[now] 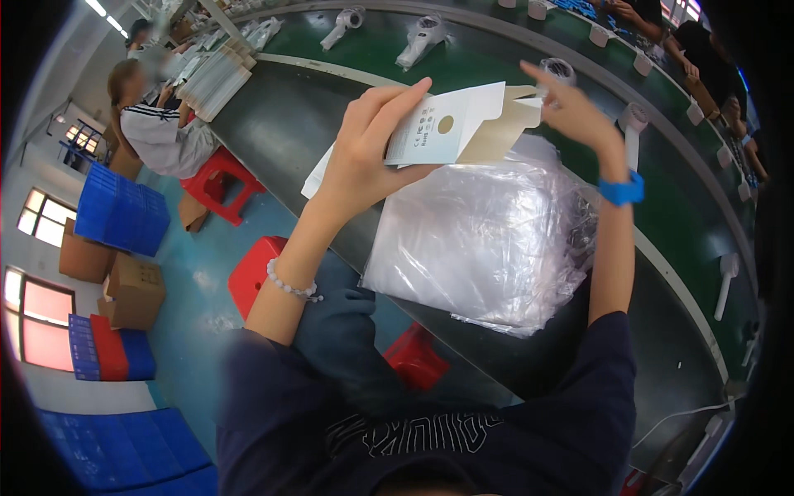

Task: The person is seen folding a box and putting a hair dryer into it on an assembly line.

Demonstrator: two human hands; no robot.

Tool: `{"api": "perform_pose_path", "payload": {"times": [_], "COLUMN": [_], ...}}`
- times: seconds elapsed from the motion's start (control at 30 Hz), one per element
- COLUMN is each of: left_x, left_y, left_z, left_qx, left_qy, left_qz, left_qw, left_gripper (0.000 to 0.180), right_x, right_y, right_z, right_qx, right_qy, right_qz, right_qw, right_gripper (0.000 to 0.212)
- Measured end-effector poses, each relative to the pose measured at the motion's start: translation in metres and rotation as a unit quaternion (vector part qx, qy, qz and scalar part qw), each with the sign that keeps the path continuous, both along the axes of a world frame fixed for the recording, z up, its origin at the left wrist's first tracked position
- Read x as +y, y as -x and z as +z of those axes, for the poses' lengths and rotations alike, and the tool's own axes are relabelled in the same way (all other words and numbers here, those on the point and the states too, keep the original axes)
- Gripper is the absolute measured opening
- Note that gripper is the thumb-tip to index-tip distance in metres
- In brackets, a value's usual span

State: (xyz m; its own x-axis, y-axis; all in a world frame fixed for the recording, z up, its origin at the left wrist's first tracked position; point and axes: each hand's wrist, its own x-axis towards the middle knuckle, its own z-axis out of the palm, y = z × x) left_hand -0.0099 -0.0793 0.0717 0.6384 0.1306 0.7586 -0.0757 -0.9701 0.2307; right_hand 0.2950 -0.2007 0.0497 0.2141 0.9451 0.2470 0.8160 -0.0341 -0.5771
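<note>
My left hand point(376, 136) is closed around a pale blue and white carton point(451, 128), holding it tilted above the workbench. The carton's right end stands open with its flaps spread, and its inside is bare cardboard where it shows. Beside those flaps is my right hand point(579, 116), slightly blurred, its index finger stretched out and nothing visible in its grasp. Whether it touches a flap I cannot tell. Under both hands lies a thick stack of clear plastic bags point(471, 240) on the dark bench.
Beyond the bench runs a green conveyor point(376, 54) carrying white round-headed handheld devices, some bagged, such as one device point(422, 41). Flat cartons point(217, 83) are piled at the far left, near a seated person point(157, 124). Red stools point(227, 178) and blue crates point(124, 207) stand left.
</note>
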Motion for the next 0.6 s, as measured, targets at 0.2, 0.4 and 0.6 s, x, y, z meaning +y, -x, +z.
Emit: {"api": "perform_pose_path", "payload": {"times": [0.2,0.4,0.6], "left_x": [-0.007,-0.026,-0.020], "left_y": [0.000,0.003,0.001], "left_z": [0.004,0.013,0.000], "left_qx": [-0.069,-0.072,-0.088], "left_qy": [-0.046,-0.066,0.001], "left_qz": [0.038,0.077,0.018], "left_qw": [0.996,0.992,0.996], "left_gripper": [0.097,0.110,0.109], "right_x": [-0.069,-0.033,-0.019], "right_y": [0.082,0.120,0.154], "right_z": [0.092,0.063,0.055], "right_qx": [0.050,0.294,0.463], "right_qy": [-0.060,-0.233,-0.261], "right_qz": [0.191,0.174,0.157], "right_qw": [0.978,0.911,0.833], "right_gripper": [0.067,0.072,0.053]}}
